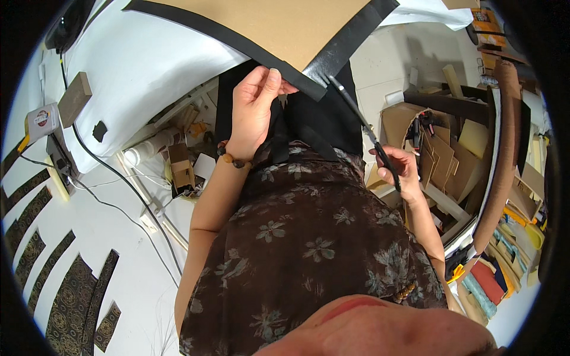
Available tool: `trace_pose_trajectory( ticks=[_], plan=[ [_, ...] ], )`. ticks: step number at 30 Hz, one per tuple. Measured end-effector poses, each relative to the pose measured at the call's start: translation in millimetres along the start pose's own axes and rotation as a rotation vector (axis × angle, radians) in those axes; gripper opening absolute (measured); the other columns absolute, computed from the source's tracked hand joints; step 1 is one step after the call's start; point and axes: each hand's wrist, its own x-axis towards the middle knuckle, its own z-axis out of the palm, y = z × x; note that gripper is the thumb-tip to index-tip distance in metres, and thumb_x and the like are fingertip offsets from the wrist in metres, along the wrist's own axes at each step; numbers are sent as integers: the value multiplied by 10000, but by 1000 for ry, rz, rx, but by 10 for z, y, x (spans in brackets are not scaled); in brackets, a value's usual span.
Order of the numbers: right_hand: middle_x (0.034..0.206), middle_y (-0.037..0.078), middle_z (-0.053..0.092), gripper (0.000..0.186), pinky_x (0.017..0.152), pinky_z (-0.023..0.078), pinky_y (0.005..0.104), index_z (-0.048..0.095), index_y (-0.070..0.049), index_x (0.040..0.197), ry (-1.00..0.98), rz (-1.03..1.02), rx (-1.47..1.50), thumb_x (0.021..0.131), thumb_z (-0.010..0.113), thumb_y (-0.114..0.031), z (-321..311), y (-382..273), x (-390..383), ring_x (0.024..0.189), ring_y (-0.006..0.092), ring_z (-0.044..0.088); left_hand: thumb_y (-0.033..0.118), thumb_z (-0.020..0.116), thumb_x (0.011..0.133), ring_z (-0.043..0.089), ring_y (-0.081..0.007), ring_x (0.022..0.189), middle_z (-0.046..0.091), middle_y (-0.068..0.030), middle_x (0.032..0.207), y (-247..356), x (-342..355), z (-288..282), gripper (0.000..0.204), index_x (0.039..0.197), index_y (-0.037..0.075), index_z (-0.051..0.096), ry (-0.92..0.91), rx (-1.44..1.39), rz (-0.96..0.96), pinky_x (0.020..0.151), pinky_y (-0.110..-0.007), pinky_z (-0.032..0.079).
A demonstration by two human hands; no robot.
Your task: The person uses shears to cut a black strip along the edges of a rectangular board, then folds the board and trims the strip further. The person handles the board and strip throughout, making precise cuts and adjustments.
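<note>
Now the left hand, nearer, is pinching a black strip at the tan board's corner, overhanging the white surface's edge; the right hand is gripping scissors slanting forward-left toward it.

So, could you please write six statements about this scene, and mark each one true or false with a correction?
1. The right hand holds scissors. True.
2. The left hand hangs free, touching nothing. False: it holds the black border near a corner of the board.
3. The board is tan. True.
4. A bracelet is on the right wrist. False: it is on the left wrist.
5. The patterned pieces lie at the picture's right. False: they lie at its left.
6. A brown roll is at the picture's right. True.
</note>
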Motion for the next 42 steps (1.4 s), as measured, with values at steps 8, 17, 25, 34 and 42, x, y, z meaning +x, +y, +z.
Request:
trace_pose_trajectory(
  ticks=[8,17,25,34,42],
  plan=[
    [807,6,547,384,655,391,214,643,45,1060,23,-218,-408,755,816,-112,177,14,120,715,77,490,177,542,1018,641,-137,854,685,-73,931,-211,-65,57,232,1016,-34,638,22,-70,98,833,-285,508],
    [765,72,574,379,621,433,234,659,75,1015,64,-384,-512,688,811,-42,200,-133,222,671,128,534,188,532,1023,627,-127,821,668,-61,906,-321,-91,71,248,992,-36,633,46,-152,97,791,-269,499],
    [847,122,622,416,674,494,259,657,103,1020,74,-370,-587,675,830,-52,116,-156,220,726,156,590,192,526,1026,631,-134,819,667,-63,903,-354,-60,85,252,986,-35,627,28,-149,106,785,-271,503],
    [768,91,605,435,609,459,247,667,97,1006,20,-349,-623,676,868,-103,61,-184,248,669,135,560,185,524,1028,622,-119,819,673,-62,898,-380,-64,116,251,1008,-43,629,47,-126,134,790,-262,499],
    [681,34,537,390,526,375,240,682,75,974,17,-360,-618,698,869,-127,61,-176,246,591,97,471,185,536,1022,591,-98,837,672,-46,927,-403,-71,103,267,1011,-55,653,34,-189,112,796,-262,487]
  ],
)
